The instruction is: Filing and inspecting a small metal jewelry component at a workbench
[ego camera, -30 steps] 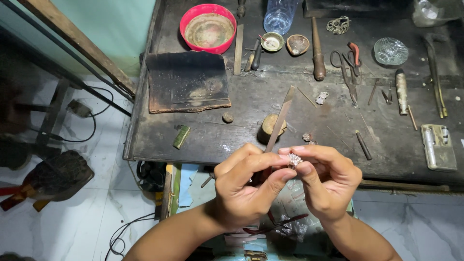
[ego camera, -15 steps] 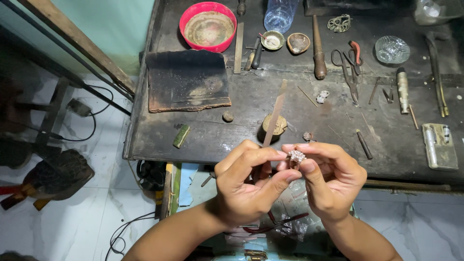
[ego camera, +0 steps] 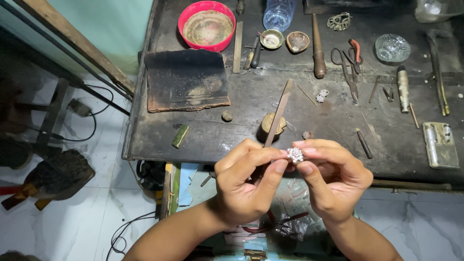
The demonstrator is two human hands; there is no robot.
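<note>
Both hands, left hand and right hand, pinch a small silver cluster by fingertips past the bench near edge; a slip likely drops it to the floor.

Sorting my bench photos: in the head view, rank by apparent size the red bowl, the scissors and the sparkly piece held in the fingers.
1. red bowl
2. scissors
3. sparkly piece, smallest despite being nearest the camera

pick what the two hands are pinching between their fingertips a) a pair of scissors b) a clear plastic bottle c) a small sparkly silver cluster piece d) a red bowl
c: the left hand and right hand meet on a small sparkly silver cluster piece, while the dark metal scissors, clear plastic bottle and round red bowl lie untouched on the dark workbench.
</note>
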